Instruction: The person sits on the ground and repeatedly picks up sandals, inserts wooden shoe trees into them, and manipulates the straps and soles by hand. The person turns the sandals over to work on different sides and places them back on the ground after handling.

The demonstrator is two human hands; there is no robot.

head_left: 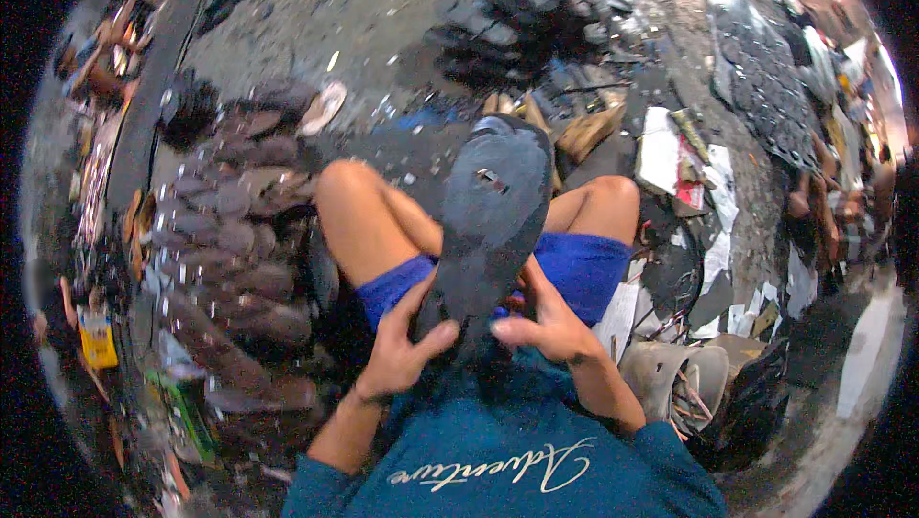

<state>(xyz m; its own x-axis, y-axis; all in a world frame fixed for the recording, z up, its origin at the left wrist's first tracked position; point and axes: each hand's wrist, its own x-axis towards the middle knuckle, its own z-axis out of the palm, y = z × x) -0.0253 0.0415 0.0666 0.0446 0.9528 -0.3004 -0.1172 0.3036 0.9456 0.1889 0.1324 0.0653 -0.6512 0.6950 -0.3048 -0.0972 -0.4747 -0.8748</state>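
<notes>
Dark sole front and centre, held up between the knees, broad end pointing away from the person, narrow end down among the fingers! Look at the grip: both hands are on it, one to each side. Left hand has the lower left edge, thumb laid inward toward the narrow end. Right hand mirrors it across the way, thumb pointing in, fingers bent round behind. Neither one is clenched into a fist; they're part-curled, each grasping its own edge. I'd say the fingertips tuck underneath, though blur and the sole itself hide most of them from here. A pale grey scuff spreads over the broad end, with a small light-and-dark mark in the middle of it. Blue shorts behind, teal shirt below. Over on the left, a heap of brownish soles piles up beside the leg; beyond the feet, a darker stack sits on the grey floor. Out right of the sole, a wood block, then a white and red box.
</notes>
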